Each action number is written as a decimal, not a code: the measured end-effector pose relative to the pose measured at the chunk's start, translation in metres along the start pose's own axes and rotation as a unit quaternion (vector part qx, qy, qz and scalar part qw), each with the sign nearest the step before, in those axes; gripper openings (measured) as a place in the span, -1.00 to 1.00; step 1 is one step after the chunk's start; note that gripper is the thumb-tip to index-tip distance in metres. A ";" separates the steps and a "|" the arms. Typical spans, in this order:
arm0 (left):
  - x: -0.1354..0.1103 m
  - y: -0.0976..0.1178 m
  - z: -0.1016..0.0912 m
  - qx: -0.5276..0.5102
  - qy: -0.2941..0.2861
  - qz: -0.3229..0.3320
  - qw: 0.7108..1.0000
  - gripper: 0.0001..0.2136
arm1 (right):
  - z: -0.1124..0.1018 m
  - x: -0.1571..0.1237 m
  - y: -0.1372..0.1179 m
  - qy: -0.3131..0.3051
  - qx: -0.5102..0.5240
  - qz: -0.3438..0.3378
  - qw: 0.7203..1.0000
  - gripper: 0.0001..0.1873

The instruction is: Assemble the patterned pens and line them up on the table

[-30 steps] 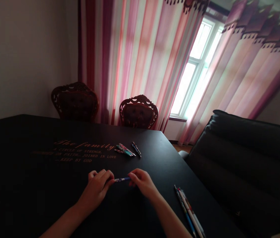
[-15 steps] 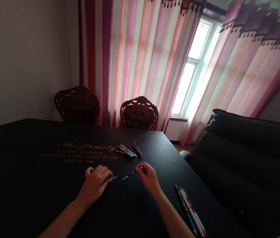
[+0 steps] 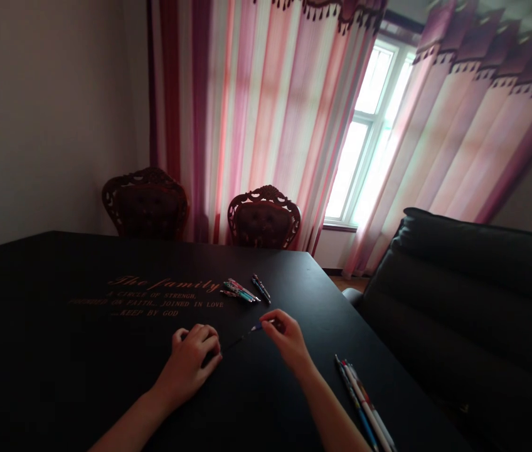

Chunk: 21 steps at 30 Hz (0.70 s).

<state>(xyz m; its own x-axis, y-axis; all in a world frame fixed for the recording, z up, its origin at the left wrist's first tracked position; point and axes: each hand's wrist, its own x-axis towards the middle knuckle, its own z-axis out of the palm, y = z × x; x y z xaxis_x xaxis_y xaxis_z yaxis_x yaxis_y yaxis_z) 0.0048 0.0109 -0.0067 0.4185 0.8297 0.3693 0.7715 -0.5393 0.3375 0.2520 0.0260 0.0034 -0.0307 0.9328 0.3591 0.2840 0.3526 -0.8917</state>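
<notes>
My right hand (image 3: pixel 287 338) pinches a pen (image 3: pixel 257 326) with a blue and pale front part, held just above the black table (image 3: pixel 120 383). A thin dark rod, looking like a pen refill (image 3: pixel 236 341), runs from the pen's front down to the fingers of my left hand (image 3: pixel 197 355). My left fingers are curled together at the rod's lower end, and they hide what else they may hold. Beyond my hands lies a bunch of colourful pens (image 3: pixel 240 290), with a few darker pens (image 3: pixel 261 289) beside it.
More pens (image 3: pixel 362 402) lie side by side near the table's right edge, by my right forearm. Two carved chairs (image 3: pixel 265 220) stand behind the far edge. A black padded seat (image 3: pixel 458 314) is on the right. Gold lettering (image 3: pixel 167 284) marks the tabletop.
My left hand has moved slightly right and nearer me; the purple piece at its fingertips is out of sight. The thin dark rod now shows between both hands. My right hand has barely moved.
</notes>
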 end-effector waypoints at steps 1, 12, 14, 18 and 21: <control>0.000 -0.001 0.000 0.002 0.002 -0.004 1.000 -0.95 | -0.004 0.002 0.003 0.009 -0.014 0.007 1.000 -0.73; -0.001 0.000 0.002 0.006 0.013 -0.016 1.000 -0.95 | 0.012 -0.007 0.014 -0.061 -0.084 0.046 0.994 -0.92; -0.002 0.002 0.004 -0.010 0.018 0.001 1.000 -0.85 | 0.015 -0.010 0.008 -0.095 0.003 0.063 0.994 -0.82; -0.004 0.012 0.007 -0.050 0.026 0.045 0.997 -0.75 | 0.024 -0.017 -0.005 -0.168 0.156 0.089 0.969 -0.68; -0.005 0.020 0.007 -0.077 0.031 0.035 0.996 -0.82 | 0.031 -0.021 -0.007 -0.179 0.216 0.112 0.953 -0.63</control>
<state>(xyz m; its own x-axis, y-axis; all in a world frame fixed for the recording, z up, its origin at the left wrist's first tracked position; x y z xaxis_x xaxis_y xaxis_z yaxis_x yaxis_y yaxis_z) 0.0222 -0.0028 -0.0078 0.4340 0.7818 0.4477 0.6569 -0.6147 0.4367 0.2203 0.0059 -0.0062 -0.3627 0.9267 0.0988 -0.0971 0.0679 -0.9930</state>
